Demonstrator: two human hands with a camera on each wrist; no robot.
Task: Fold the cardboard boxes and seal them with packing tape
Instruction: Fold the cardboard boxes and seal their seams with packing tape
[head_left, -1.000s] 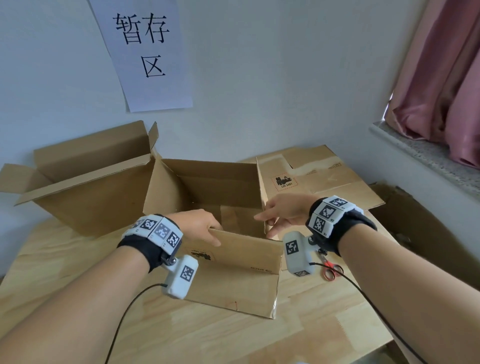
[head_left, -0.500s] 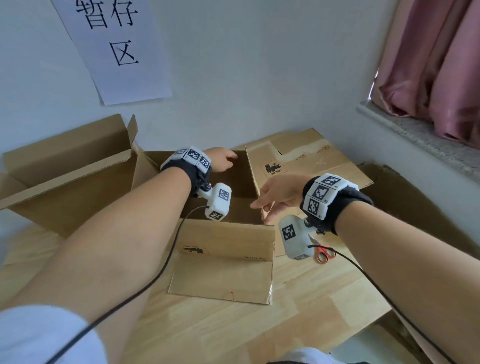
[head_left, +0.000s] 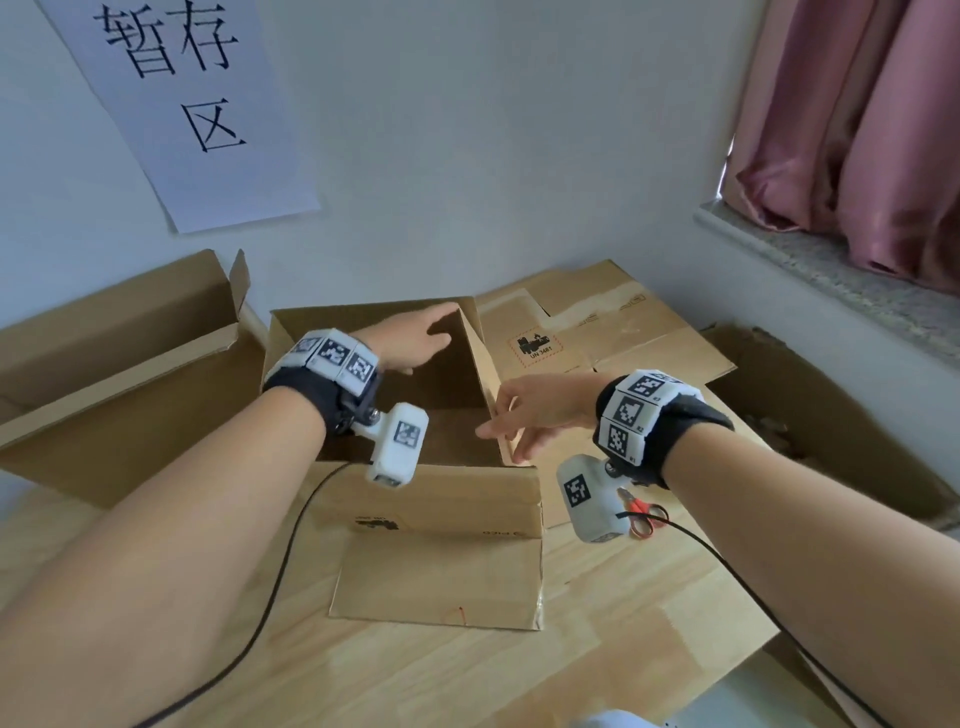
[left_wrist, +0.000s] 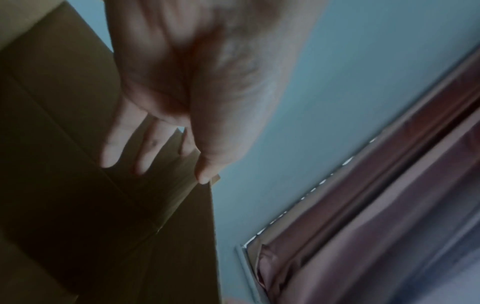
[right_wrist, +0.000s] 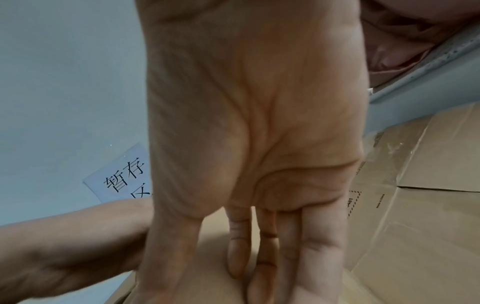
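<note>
An open brown cardboard box (head_left: 441, 499) stands on the wooden table, its near flap lying flat towards me. My left hand (head_left: 413, 340) reaches across the opening to the far flap (head_left: 363, 317). The left wrist view shows its fingers (left_wrist: 145, 148) straight against that flap's inner face, with the thumb at the flap's top corner. My right hand (head_left: 524, 415) is at the upright right flap (head_left: 480, 364). Its straight fingers (right_wrist: 265, 246) lie along the cardboard and the thumb reaches over the edge. No tape is in view.
Red-handled scissors (head_left: 647, 517) lie on the table under my right wrist. Flattened cardboard (head_left: 613, 332) lies at the back right. A second open box (head_left: 114, 374) lies on its side at the left. Another carton (head_left: 831, 415) stands lower, right of the table. A curtained window ledge (head_left: 810, 260) is at the right.
My left hand left the near flap and reached across the box to the far flap. The right hand stayed at the right flap.
</note>
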